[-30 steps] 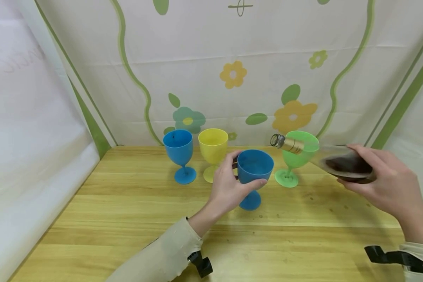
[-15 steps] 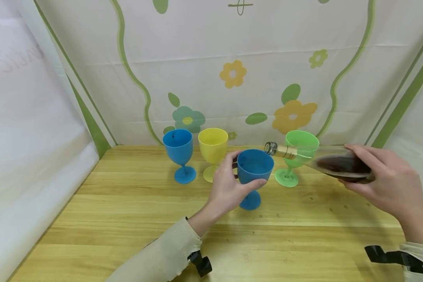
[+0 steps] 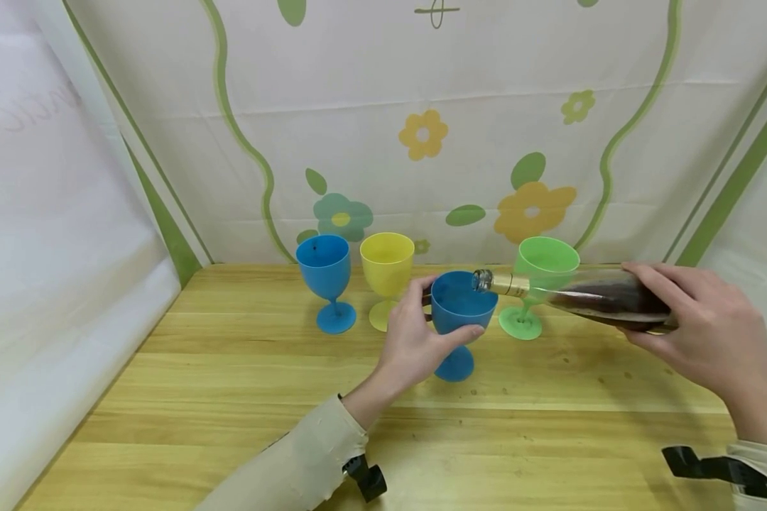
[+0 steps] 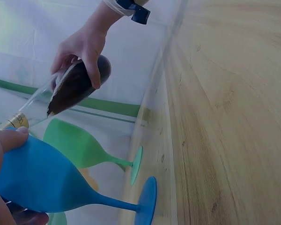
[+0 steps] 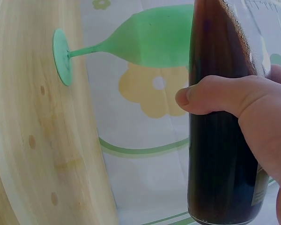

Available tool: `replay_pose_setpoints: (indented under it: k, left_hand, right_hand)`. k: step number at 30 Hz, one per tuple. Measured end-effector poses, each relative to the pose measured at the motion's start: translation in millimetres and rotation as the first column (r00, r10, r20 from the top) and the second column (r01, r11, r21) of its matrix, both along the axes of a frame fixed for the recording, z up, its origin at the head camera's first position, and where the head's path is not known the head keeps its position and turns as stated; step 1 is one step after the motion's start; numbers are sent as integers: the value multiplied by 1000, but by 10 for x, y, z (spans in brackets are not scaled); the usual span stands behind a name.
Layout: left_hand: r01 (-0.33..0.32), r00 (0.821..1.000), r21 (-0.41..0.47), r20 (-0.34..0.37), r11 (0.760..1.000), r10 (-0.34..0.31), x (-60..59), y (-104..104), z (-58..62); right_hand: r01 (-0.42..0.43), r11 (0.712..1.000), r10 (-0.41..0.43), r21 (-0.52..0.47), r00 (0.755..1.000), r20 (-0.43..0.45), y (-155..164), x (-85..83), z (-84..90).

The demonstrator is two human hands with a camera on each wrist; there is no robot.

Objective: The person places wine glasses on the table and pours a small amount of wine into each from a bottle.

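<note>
My left hand [image 3: 415, 330] holds a blue goblet [image 3: 463, 312] by its bowl, fingers behind and thumb in front; the foot stands on the table. In my right hand [image 3: 709, 326] is a clear glass bottle [image 3: 604, 294] of dark liquid, gripped around its body and tipped almost level. Its mouth lies over the right part of that goblet's rim. The dark liquid [image 5: 220, 140] shows bubbles along its surface in the right wrist view. Whether any liquid leaves the mouth I cannot tell. Behind the bottle neck stands a green goblet [image 3: 520, 323].
A second blue goblet [image 3: 322, 266] and a yellow goblet [image 3: 386, 262] stand upright at the back left of the wooden table [image 3: 262, 411]. A white cloth with printed flowers [image 3: 422, 135] hangs directly behind the table's back edge. Small dark spots dot the wood.
The bottle has tipped lower and its mouth has moved left, from beside the goblet to over its rim. The dark liquid has run further toward the neck. My left hand and the goblet stay put.
</note>
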State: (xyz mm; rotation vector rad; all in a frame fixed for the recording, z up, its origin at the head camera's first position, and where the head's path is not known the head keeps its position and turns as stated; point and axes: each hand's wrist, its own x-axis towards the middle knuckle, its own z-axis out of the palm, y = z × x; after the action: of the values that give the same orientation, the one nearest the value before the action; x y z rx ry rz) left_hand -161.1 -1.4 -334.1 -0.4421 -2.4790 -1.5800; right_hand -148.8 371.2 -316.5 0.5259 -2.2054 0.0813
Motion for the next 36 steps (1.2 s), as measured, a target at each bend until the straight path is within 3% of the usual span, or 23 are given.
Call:
replay_pose_setpoints:
  k: [21, 36]
  left_hand:
    - [-5, 1000, -2, -11, 1000, 5, -3, -7, -11]
    - [-11, 1000, 1, -15, 1000, 11, -2, 0, -11]
  right_hand:
    - [-52, 998, 54, 40, 996, -69, 8, 0, 86]
    - [-38, 999, 39, 39, 998, -45, 7, 39, 153]
